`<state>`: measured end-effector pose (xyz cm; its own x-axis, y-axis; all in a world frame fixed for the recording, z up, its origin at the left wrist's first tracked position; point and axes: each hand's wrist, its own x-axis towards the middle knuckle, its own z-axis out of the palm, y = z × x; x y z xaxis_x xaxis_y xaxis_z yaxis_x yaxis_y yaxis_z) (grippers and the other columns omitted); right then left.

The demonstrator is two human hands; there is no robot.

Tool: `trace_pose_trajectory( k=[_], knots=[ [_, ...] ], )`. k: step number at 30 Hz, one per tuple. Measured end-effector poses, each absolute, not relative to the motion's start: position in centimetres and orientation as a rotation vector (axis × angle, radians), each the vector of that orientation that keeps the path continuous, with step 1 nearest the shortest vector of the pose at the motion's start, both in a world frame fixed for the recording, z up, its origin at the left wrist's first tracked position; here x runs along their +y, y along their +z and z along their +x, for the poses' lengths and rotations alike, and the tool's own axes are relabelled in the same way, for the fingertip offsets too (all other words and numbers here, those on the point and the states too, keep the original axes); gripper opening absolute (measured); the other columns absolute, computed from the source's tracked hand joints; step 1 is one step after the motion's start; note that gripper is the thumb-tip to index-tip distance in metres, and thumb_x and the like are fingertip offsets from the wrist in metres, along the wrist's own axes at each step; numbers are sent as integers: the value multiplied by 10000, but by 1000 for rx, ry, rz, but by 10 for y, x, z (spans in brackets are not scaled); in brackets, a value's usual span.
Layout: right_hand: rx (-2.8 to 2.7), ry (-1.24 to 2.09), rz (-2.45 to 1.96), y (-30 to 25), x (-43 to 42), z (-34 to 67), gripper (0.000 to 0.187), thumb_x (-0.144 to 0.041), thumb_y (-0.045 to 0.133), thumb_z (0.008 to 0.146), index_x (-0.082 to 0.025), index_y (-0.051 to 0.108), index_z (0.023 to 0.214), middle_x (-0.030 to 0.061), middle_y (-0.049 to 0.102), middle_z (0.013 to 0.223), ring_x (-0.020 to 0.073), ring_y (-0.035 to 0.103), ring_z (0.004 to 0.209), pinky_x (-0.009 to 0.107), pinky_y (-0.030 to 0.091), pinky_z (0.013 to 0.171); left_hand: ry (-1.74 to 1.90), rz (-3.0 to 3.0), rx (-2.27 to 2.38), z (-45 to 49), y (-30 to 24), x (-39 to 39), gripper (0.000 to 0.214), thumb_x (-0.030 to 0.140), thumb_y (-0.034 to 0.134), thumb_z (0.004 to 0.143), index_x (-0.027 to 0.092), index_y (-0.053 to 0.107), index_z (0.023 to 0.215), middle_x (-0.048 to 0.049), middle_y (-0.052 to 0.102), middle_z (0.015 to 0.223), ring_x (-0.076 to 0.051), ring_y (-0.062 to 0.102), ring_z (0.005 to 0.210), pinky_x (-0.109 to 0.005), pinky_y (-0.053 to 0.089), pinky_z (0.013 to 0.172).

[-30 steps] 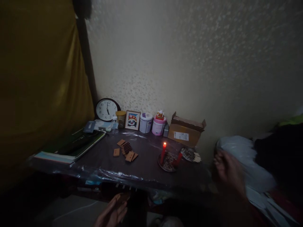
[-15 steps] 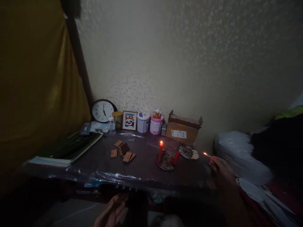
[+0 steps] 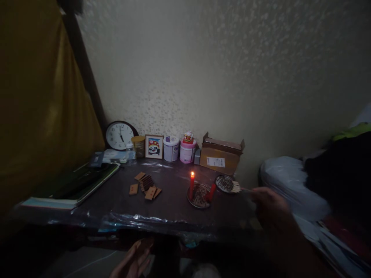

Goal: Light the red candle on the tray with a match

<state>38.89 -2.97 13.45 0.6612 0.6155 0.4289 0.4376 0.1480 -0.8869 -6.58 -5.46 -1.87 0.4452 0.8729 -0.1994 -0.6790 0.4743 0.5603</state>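
My right hand (image 3: 271,200) is closed in a pinch on a thin matchstick (image 3: 246,190), held at the right of the table with no flame showing on it. Low in the view, my left hand (image 3: 131,262) is curled around a small brown matchbox (image 3: 147,244), dim and partly hidden. A red candle (image 3: 191,187) burns upright in a round metal dish (image 3: 199,207). Another red candle (image 3: 212,190) leans unlit at the dish's right side. Behind it, near the right hand, a small plate (image 3: 218,187) holds many dark burnt sticks, with pale sticks at its right edge.
Several brown matchboxes (image 3: 150,192) lie at centre left on the plastic-covered table (image 3: 171,208). A clock (image 3: 121,135), jars, a framed panda picture (image 3: 154,146), tubs and a cardboard box (image 3: 222,156) line the wall. A green book (image 3: 72,189) lies left; bags (image 3: 290,185) stand right.
The flame at the tip of the matchstick has gone out. My right hand has shifted slightly left relative to the table, toward the plate. The whole view has moved a little; my left hand stays low.
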Motion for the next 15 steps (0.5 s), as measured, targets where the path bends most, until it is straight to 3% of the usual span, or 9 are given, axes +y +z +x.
trace_pose_trajectory(
  k=[2,6,11,15],
  knots=[
    [-978,209,-1538,130,-25,387,157,-293,773,507,-204,664,576,7,645,566,162,582,549,252,418,497,982,443,495,-66,-16,-55,307,397,594,723,308,678,1005,-29,560,1315,-301,225,1366,-505,159,1117],
    [-922,300,-1628,116,-16,396,239,-404,685,547,-207,687,683,6,660,578,168,573,533,254,407,483,964,457,479,-69,-19,-54,293,408,606,714,320,686,982,-23,586,1286,-307,213,1369,-526,154,1113],
    [-915,326,-1640,100,-3,413,271,-428,658,490,-182,664,602,7,639,554,172,563,552,274,425,531,985,437,505,-71,-30,-52,285,420,612,714,334,691,973,-17,609,1257,-298,198,1374,-520,145,1116],
    [-957,327,-1620,98,6,421,308,-458,638,549,-174,661,669,3,635,601,162,563,586,267,431,566,995,391,559,-70,-37,-49,317,434,622,703,323,685,993,-30,595,1275,-305,214,1369,-517,165,1110]
  ],
)
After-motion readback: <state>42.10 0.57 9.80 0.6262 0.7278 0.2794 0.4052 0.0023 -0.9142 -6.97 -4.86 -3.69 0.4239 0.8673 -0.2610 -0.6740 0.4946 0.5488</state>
